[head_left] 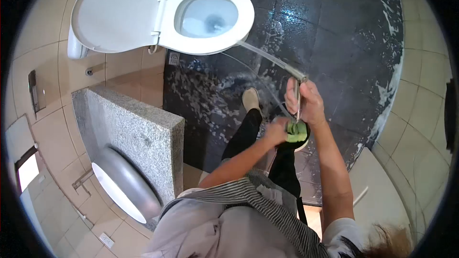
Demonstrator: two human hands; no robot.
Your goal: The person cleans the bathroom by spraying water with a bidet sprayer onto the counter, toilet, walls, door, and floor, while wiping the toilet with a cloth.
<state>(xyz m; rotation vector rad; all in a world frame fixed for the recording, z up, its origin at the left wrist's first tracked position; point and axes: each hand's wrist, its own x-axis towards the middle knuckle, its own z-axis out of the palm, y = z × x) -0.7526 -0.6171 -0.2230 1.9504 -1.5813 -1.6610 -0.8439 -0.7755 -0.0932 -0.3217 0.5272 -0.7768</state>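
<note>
We are clasping the metal sprayer (297, 74) in our right hand (311, 102) beside the toilet (164, 16), cannot tell whether our blurred left hand (276, 132) is gripping the green pad (297, 135), and, while the seat (245, 12) is showing no foam, the seemingly part-rinsed floor (334, 67) is bearing suds (205, 91).

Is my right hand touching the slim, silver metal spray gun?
Touching. The head view shows your right hand wrapped around the handle of the slim, silver metal spray gun, with no gap between them.
</note>
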